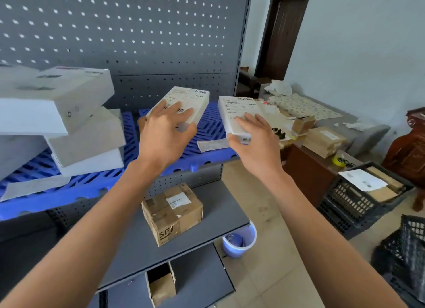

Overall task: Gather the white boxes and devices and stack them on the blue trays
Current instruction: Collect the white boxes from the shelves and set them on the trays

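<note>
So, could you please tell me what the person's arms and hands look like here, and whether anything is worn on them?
Both forearms are bare from the frame's bottom edge up to the wrists: no sleeves show. The left hand and right hand wear no gloves, and no watch, bracelet or ring is visible. Nails look short and unpainted.

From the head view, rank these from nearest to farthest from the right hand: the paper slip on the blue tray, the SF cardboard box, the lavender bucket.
From the right hand:
1. Paper slip, just to its left on the blue tray.
2. SF cardboard box, on the grey shelf below.
3. Lavender bucket, on the floor.
</note>
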